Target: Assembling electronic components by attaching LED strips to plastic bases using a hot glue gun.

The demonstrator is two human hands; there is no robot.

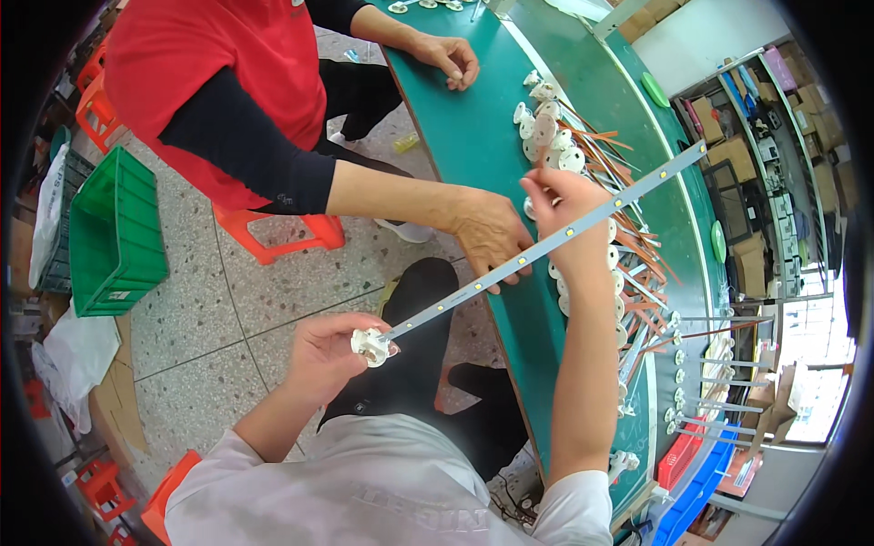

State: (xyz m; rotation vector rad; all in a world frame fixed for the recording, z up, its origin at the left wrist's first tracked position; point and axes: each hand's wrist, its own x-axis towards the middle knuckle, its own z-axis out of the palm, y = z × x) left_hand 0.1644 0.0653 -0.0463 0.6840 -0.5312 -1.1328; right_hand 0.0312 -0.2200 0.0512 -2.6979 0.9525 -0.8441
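My left hand (328, 357) grips a white round plastic base (370, 347) between thumb and fingers, over my lap. A slim grey LED light bar (569, 233), dotted with small yellow LEDs, rises from that base to the upper right and passes in front of my right forearm. My right hand (569, 205) is at the table among a row of white round bases (572, 160), its thumb and fingers pinched together. What it pinches, if anything, is hard to make out. A co-worker's hand (492, 232) rests by the table edge, partly behind the bar.
The green table (473, 118) carries piled bases with brown and grey strips (651, 305). A co-worker in red (218, 100) sits opposite on a red stool (278, 235); their other hand (446, 62) lies over the table. A green crate (118, 232) stands at left, a blue bin (696, 491) lower right.
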